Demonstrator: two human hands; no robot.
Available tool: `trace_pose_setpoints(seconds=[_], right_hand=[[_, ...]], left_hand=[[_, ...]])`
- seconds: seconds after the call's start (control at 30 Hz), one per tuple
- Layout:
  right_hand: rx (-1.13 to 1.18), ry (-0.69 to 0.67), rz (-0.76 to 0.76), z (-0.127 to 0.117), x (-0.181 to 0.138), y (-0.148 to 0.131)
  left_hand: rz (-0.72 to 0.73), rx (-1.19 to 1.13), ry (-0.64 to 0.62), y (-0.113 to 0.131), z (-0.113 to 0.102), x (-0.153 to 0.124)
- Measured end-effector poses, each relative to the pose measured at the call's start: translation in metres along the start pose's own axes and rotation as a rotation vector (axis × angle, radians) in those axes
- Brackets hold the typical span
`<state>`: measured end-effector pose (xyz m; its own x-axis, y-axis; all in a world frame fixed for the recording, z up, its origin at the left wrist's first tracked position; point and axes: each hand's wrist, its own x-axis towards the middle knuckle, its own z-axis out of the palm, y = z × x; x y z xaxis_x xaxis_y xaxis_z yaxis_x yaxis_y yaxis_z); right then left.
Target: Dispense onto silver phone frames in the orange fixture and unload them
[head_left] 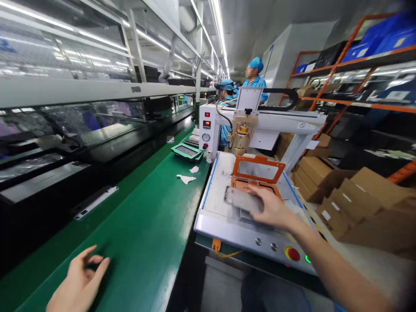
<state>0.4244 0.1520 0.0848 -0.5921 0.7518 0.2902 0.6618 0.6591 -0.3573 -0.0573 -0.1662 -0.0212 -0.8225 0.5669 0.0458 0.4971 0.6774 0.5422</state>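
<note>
My right hand (271, 207) grips a flat grey rectangular panel (242, 199), blurred by motion, that looks like a phone-sized housing. It is over the bed of a white benchtop machine (211, 203), just in front of an orange fixture (260, 168) whose frame lid stands raised. Part of the fixture's base is hidden by the panel and my fingers. Above the fixture hangs the machine's head with a brass-coloured fitting (243, 129). Over the green bench (146, 221) at lower left, my left hand (79, 279) holds nothing, its fingers curled loosely and thumb apart.
A green-framed tray (186, 151) and white scraps (186, 178) lie farther along the bench. A thin dark-and-white part (95, 202) rests at the bench's left. Cardboard boxes (344, 206) and an orange rack (325, 86) stand right. Two people in blue caps (255, 65) are behind the machine.
</note>
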Motion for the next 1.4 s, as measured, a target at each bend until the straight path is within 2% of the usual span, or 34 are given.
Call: trace_pose_setpoints(seconds=[0.07, 0.13, 0.2, 0.27, 0.47, 0.6, 0.67, 0.77, 0.83, 1.0, 1.1, 1.17, 1.3, 1.4], right_hand=[[-0.094, -0.021, 0.081, -0.022, 0.019, 0.042], [-0.139, -0.085, 0.11, -0.03, 0.035, 0.065], [-0.149, -0.152, 0.111, -0.03, 0.045, 0.075], [-0.141, -0.18, 0.109, -0.027, 0.051, 0.078], [-0.091, -0.233, 0.124, -0.019, 0.056, 0.085], [-0.148, -0.208, 0.07, -0.017, 0.058, 0.088], [-0.18, -0.075, 0.005, -0.021, 0.064, 0.084], [-0.271, 0.283, -0.072, -0.032, 0.078, 0.075], [-0.344, 0.405, -0.059, -0.038, 0.084, 0.068], [-0.496, 0.335, -0.074, -0.031, 0.072, 0.054], [-0.57, 0.428, -0.019, -0.026, 0.065, 0.056], [-0.568, 0.484, 0.069, -0.028, 0.069, 0.061], [-0.486, 0.462, 0.193, -0.037, 0.076, 0.063], [-0.429, 0.363, 0.126, -0.033, 0.058, 0.055]], left_hand=[[0.069, 0.039, -0.1, 0.038, 0.004, 0.007], [0.152, 0.061, -0.156, 0.073, 0.011, 0.016], [0.214, 0.076, -0.176, 0.098, 0.018, 0.025], [0.233, 0.076, -0.179, 0.108, 0.025, 0.032], [0.222, 0.027, -0.198, 0.101, 0.028, 0.035], [0.228, 0.051, -0.211, 0.102, 0.027, 0.034], [0.224, 0.04, -0.211, 0.103, 0.027, 0.035], [0.23, 0.021, -0.201, 0.103, 0.028, 0.037], [0.228, 0.01, -0.195, 0.101, 0.028, 0.038], [0.23, -0.033, -0.211, 0.095, 0.029, 0.04], [0.228, -0.001, -0.204, 0.094, 0.03, 0.04], [0.226, 0.01, -0.204, 0.095, 0.03, 0.04], [0.215, -0.005, -0.216, 0.096, 0.03, 0.041], [0.213, -0.011, -0.218, 0.096, 0.029, 0.041]])
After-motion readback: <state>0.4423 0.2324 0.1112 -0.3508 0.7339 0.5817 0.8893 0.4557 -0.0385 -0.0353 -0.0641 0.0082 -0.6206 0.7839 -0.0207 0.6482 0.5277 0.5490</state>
